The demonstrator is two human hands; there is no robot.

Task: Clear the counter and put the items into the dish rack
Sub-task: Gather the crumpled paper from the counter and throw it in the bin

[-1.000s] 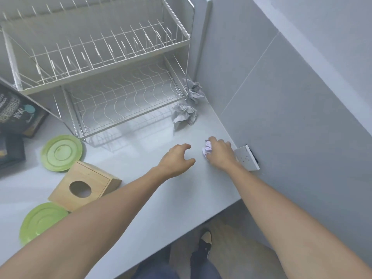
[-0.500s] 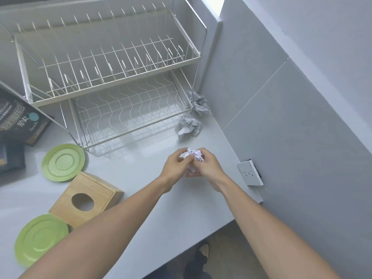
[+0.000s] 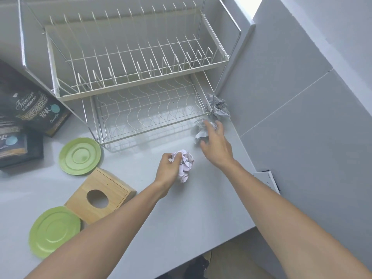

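The pale desk, set into a grey tiled corner, is spread beneath both hands, with the empty rack beyond them. Two green plates and a wooden box are left beside the left arm. A paper wad is gripped by the left hand, probably freeing the right hand, which is spread open upon a grey wad.

Left hand clenched, fingers curled; right hand outstretched, fingers seemingly spread.
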